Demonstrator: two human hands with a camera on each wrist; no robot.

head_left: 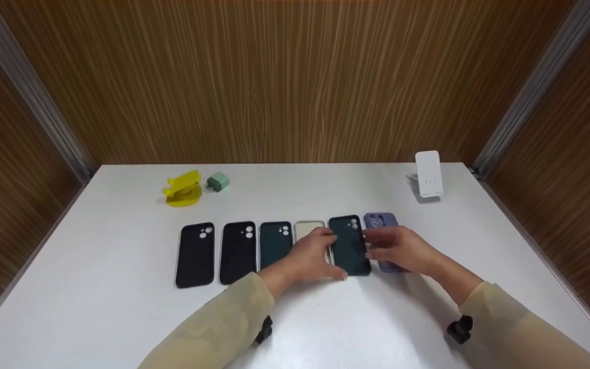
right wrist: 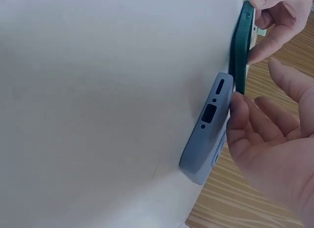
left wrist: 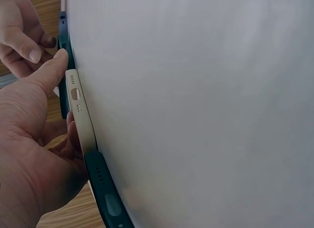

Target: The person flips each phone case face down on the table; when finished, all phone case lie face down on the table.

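On white table (head_left: 325,318), fingers (head_left: 381,235) beside green case (head_left: 350,251)

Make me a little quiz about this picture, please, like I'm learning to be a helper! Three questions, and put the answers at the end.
1. How many phone cases are in the row on the table?
2. True or false: the green plug is closer to the yellow stand than to the white stand.
3. Pick one. What colour is the case between the left grip and the right grip?
A) cream
B) dark green
C) purple

Key:
1. Six.
2. True; the plug sits right beside the yellow stand, and the white one is far across the table.
3. B, dark green.
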